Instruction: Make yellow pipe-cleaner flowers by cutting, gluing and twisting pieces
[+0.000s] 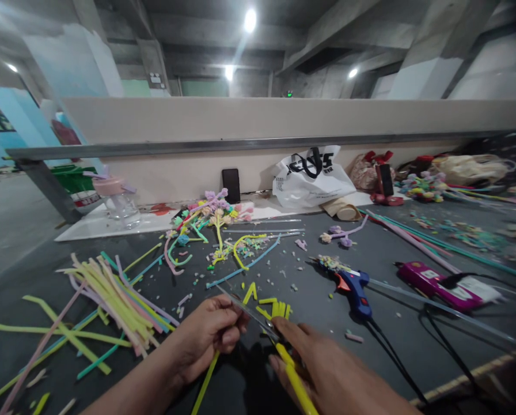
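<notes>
My right hand (303,351) is closed around the yellow handles of a pair of scissors (295,377), whose metal blades point up and left. Pinched in my left hand (217,331) is a yellow pipe cleaner (208,377), its tail hanging below toward the table's near edge. The blades reach across to my left fingertips; whether they touch the pipe cleaner is hidden by the fingers. Short cut yellow pieces (279,310) lie just beyond my right hand. Left of my left hand is a pile of pastel pipe cleaners (115,300).
A blue hot glue gun (357,291) lies to the right, its cord running down, near a purple power strip (439,285). Fuzzy flowers (215,210), a pink-lidded bottle (117,199), a phone (231,185) and a white bag (312,178) stand behind. Scraps litter the dark table.
</notes>
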Demonstrator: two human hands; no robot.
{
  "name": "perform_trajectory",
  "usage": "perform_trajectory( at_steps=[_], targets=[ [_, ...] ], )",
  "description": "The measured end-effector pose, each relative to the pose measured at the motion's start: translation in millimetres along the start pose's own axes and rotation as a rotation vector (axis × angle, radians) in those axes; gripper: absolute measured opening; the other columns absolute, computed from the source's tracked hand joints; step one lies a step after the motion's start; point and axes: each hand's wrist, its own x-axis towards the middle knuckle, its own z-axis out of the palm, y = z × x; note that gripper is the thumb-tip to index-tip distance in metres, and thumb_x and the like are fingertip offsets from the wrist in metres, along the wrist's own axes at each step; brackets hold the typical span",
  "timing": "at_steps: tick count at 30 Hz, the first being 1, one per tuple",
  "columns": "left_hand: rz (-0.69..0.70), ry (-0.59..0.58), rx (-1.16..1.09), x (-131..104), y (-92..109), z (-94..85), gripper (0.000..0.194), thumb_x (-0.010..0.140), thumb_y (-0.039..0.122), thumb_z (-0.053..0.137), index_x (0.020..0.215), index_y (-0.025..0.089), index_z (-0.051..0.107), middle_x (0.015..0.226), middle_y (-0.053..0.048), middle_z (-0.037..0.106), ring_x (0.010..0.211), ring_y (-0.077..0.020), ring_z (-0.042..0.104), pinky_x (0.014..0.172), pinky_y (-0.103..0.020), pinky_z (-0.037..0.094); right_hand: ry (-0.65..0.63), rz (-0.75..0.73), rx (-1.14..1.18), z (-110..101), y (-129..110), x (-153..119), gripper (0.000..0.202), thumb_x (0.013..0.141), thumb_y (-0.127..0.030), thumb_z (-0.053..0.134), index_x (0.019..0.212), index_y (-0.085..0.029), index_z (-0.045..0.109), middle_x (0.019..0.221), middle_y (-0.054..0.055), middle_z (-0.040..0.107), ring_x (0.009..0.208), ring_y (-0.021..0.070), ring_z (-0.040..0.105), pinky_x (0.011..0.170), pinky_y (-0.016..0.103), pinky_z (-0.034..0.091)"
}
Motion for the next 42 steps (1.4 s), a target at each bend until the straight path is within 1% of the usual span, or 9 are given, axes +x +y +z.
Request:
perform_trajectory(
  at_steps=[3,6,12,19,25,30,34,39,42],
  targets=[
    [-0.009,0.013,0.005,-1,0,1.4,0.007,0.07,0.017,0.056,0.075,0.012,0.054,0.062,0.0,0.053,0.039,-0.0007,0.03,0.042,-0.019,0.015,-0.005,-0.002,0.003,-1,-1,1,0.035,0.082,-0.024,0.045,0.115,-0.018,0.054,0.088,0.013,0.067,0.072,0.0217,0.064,0.064,0.031,0.049],
    [-0.008,0.018,0.004,-2,1,2.9,0.007,0.07,0.017,0.056,0.076,0.012,0.054,0.062,0.001,0.053,0.039,-0.0006,0.03,0.042,-0.019,0.016,0.012,-0.006,0.012,0,-1,1,0.035,0.082,-0.023,0.045,0.114,-0.017,0.055,0.086,0.013,0.067,0.071,0.0211,0.064,0.063,0.03,0.049],
    [-0.001,-0.018,0.012,0,1,1.2,0.007,0.071,0.017,0.055,0.076,0.012,0.055,0.061,0.001,0.052,0.039,-0.001,0.03,0.041,-0.019,0.017,0.045,-0.022,-0.014,1,0,-1,0.035,0.08,-0.022,0.046,0.114,-0.017,0.055,0.085,0.012,0.067,0.071,0.0205,0.064,0.063,0.029,0.049],
    [-0.015,-0.037,0.006,2,-1,1.3,0.011,0.074,0.021,0.056,0.078,0.012,0.055,0.062,0.001,0.051,0.039,-0.001,0.029,0.042,-0.02,0.013,0.004,0.013,-0.03,0,0,-1,0.032,0.081,-0.022,0.047,0.111,-0.02,0.056,0.084,0.009,0.067,0.07,0.0194,0.064,0.062,0.027,0.047],
    [-0.042,-0.056,0.013,1,-3,0.4,0.014,0.076,0.026,0.055,0.079,0.013,0.055,0.065,-0.001,0.053,0.04,-0.0014,0.033,0.042,-0.02,0.016,0.024,0.046,-0.007,3,6,-1,0.029,0.08,-0.022,0.047,0.107,-0.021,0.057,0.077,0.008,0.067,0.066,0.0186,0.064,0.059,0.026,0.046],
    [-0.027,-0.068,0.044,1,-4,-0.3,0.015,0.079,0.027,0.053,0.08,0.012,0.056,0.064,-0.001,0.053,0.039,-0.0016,0.031,0.041,-0.02,0.018,0.03,0.026,0.002,3,6,-4,0.031,0.08,-0.02,0.045,0.109,-0.021,0.056,0.079,0.009,0.067,0.068,0.0194,0.064,0.061,0.027,0.047],
    [-0.04,-0.064,0.047,1,-5,0.8,0.014,0.079,0.026,0.052,0.08,0.012,0.055,0.064,0.0,0.053,0.039,-0.0016,0.031,0.041,-0.02,0.019,0.007,0.032,-0.004,2,6,-5,0.032,0.081,-0.02,0.044,0.11,-0.02,0.055,0.081,0.009,0.067,0.07,0.0199,0.064,0.061,0.028,0.048],
    [-0.1,-0.062,0.061,-1,-4,2.2,0.018,0.081,0.031,0.05,0.082,0.013,0.053,0.061,0.001,0.052,0.036,-0.0009,0.03,0.038,-0.019,0.015,-0.001,0.048,-0.02,-1,8,-5,0.029,0.081,-0.022,0.045,0.108,-0.021,0.056,0.079,0.008,0.067,0.069,0.0201,0.064,0.061,0.029,0.049],
    [-0.106,-0.086,0.092,-2,-2,2.4,0.022,0.082,0.034,0.049,0.08,0.013,0.054,0.06,0.002,0.05,0.036,-0.0008,0.029,0.038,-0.019,0.015,-0.005,0.06,-0.022,0,13,-6,0.027,0.081,-0.022,0.045,0.105,-0.022,0.057,0.077,0.008,0.067,0.067,0.0197,0.064,0.059,0.028,0.049]
  ],
)
